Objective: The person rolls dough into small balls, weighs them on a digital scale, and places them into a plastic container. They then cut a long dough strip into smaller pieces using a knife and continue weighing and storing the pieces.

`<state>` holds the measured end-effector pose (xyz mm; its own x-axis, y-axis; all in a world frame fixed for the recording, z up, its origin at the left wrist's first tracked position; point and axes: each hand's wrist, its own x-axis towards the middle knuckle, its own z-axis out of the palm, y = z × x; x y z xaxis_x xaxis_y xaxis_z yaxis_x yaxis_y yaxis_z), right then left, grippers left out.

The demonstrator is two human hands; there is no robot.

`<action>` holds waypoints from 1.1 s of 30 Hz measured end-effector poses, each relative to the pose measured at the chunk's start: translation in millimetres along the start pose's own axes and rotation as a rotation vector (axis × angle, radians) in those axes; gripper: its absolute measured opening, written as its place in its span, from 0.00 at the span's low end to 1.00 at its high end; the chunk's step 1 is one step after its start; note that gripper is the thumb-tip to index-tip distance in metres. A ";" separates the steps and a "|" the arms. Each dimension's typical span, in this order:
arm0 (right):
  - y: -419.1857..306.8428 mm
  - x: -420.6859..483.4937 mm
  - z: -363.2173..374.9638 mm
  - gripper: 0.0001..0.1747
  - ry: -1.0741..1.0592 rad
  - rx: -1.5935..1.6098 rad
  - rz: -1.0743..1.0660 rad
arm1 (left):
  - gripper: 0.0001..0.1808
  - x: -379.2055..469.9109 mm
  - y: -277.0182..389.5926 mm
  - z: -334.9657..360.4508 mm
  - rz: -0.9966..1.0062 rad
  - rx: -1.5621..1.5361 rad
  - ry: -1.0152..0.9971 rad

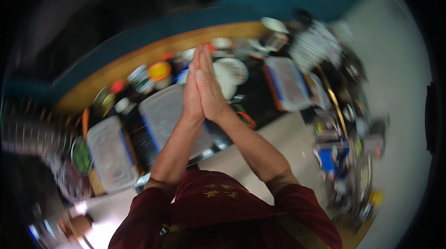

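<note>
My left hand (193, 96) and my right hand (211, 94) are pressed palm to palm in front of me, fingers straight and together, pointing away from my body. Nothing shows between them. Behind and below them is a dark countertop (258, 92). A large plastic box with a translucent lid (162, 104) is partly covered by my left hand and forearm. Just beyond my right hand are a white plate (224, 80) and a patterned plate (238, 69). Beside my right wrist lies a red and green item (248, 118), too blurred to name.
Lidded plastic boxes stand at left (111, 155) and right (287, 83). An orange-lidded jar (159, 71) is near the back ledge (139, 54). A bowl of greens (82, 156) sits at left, near a wire rack (31, 130). Cluttered shelving (334, 165) runs along the right wall.
</note>
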<state>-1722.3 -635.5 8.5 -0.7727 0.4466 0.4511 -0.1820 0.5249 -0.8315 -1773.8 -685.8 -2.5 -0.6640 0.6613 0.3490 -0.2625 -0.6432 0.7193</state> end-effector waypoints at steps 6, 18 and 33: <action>-20.8 -229.9 -280.3 0.42 0.729 0.704 0.016 | 0.39 -106.0 -165.0 302.3 0.305 0.616 -0.872; -90.2 -610.1 -566.7 0.40 1.210 -0.688 0.299 | 0.40 -423.5 -350.8 640.5 -1.170 -0.304 -1.094; -64.3 -880.4 -836.8 0.40 1.318 -1.196 0.840 | 0.30 -608.6 -569.4 897.8 -1.773 -0.637 -1.283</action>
<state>-521.4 -456.0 -63.7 0.5289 0.6742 0.5156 0.7971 -0.1859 -0.5745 -591.7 -375.4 -85.2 0.9839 0.1712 0.0520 -0.1735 0.8416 0.5114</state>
